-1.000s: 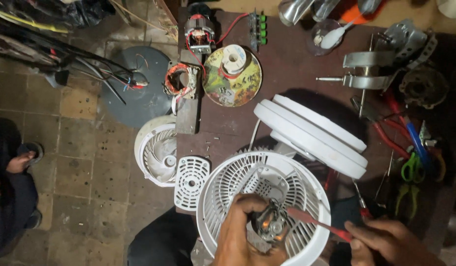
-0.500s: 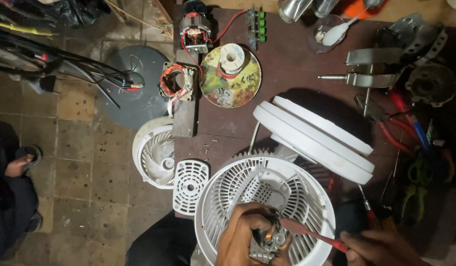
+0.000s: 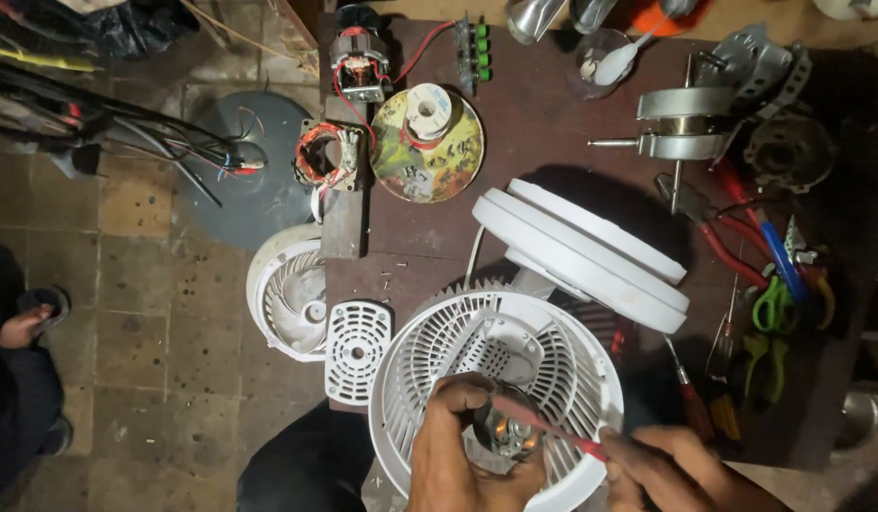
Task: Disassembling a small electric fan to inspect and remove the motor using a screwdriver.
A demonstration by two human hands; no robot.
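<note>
- The left hand [image 3: 462,446] is curling closed around a small metal motor with copper windings [image 3: 508,438], gripping it inside the round white plastic fan grille housing [image 3: 429,356] at the near edge of the dark brown worktop [image 3: 543,142].
- The right hand [image 3: 671,469] is closing its fingers on a red-handled screwdriver [image 3: 552,431], and the shaft is slanting toward ten o'clock so the tip is meeting the motor.
- The motor is sitting at the centre of the housing, at about six o'clock on the worktop.
- Two stacked white plastic fan rings [image 3: 590,248] are leaning just beyond the housing, toward one o'clock from it.
- A small white slotted cover plate [image 3: 357,349] is lying just beside the housing at nine o'clock, and a white plastic fan blade wheel [image 3: 289,296] is resting farther out the same way, overhanging the tiled floor [image 3: 154,313].
- A round printed disc carrying a white spool [image 3: 427,142] is lying at eleven o'clock from the housing, near a motor with red wires [image 3: 360,66].
- Red-, blue- and green-handled pliers and cutters [image 3: 775,284] are lying scattered at three o'clock.
- A grey round base [image 3: 240,175] is resting on the floor at ten o'clock.
</note>
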